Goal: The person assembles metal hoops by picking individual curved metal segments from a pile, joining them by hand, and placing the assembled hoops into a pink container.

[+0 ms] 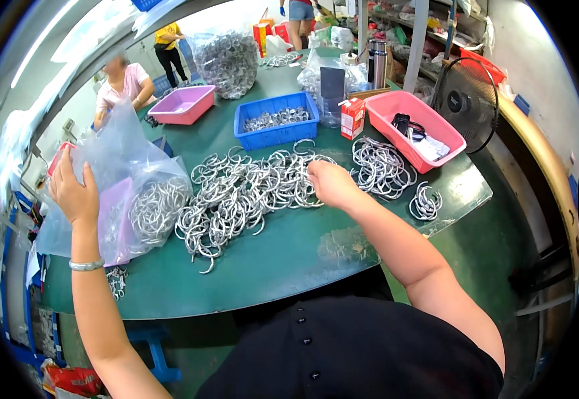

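Manual handling of metal rings at a green counter (283, 266). The principal heap of silvery, C-shaped rings (236, 186) spreads across the middle of the counter, its lower tail reaching toward the near edge. A separate ring pile (384, 169) lies right of the heap, and a small ring cluster (426, 203) sits near the right corner.

The hands are well apart. The right hand (333, 184) meets the right side of the heap with fingers curled inward and partly closed; whether a ring is gripped cannot be told. The left hand (78, 194) is raised at the clear plastic bag (120, 143) near the left end, its thumb and fingers spread; contact with the film cannot be confirmed. Bagged rings (160, 211) show through the plastic just beside the heap.

The step in hand appears to be drawing rings from the heap while the left hand tends the bag. The next move seems to call for a sure right-hand grasp on rings that tangle readily. Beyond the heap, toward the far edge, stands a blue crate (281, 137) of small metal parts.
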`<state>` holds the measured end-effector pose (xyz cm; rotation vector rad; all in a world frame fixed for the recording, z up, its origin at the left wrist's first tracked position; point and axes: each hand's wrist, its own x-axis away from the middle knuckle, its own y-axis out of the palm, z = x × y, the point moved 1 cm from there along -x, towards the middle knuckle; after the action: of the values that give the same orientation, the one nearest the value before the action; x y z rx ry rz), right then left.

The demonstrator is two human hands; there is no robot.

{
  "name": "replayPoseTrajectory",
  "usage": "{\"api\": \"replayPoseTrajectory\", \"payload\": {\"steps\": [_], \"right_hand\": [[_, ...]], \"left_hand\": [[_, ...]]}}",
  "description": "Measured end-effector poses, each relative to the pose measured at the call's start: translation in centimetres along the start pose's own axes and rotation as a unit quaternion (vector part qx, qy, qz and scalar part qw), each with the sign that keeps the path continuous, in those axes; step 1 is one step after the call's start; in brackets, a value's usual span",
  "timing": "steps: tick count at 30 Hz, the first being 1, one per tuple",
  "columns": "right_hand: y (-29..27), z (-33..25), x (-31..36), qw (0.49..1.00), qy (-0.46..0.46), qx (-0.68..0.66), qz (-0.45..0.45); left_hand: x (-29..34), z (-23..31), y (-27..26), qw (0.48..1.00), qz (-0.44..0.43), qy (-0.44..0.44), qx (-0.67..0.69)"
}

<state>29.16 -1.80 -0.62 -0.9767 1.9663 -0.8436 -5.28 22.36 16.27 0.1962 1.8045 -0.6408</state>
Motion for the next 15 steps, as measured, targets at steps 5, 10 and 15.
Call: {"api": "replayPoseTrajectory", "payload": {"steps": [5,10,15], "right_hand": [[-0.3,1.8,-1.1,0.999,0.031,-0.011,-0.009],[-1.8,2.7,-1.1,0.993,0.069,-0.087,-0.034],[-3.4,2.1,0.4,0.892,0.156,-0.399,-0.143]], "left_hand": [[1.1,5.3,-4.1,0.991,0.082,0.103,0.026],[4.0,10.4,-7.9,0.983,0.052,0.108,0.139],[9.9,14.2,-8.0,0.912,-0.122,0.0,0.392]]}}
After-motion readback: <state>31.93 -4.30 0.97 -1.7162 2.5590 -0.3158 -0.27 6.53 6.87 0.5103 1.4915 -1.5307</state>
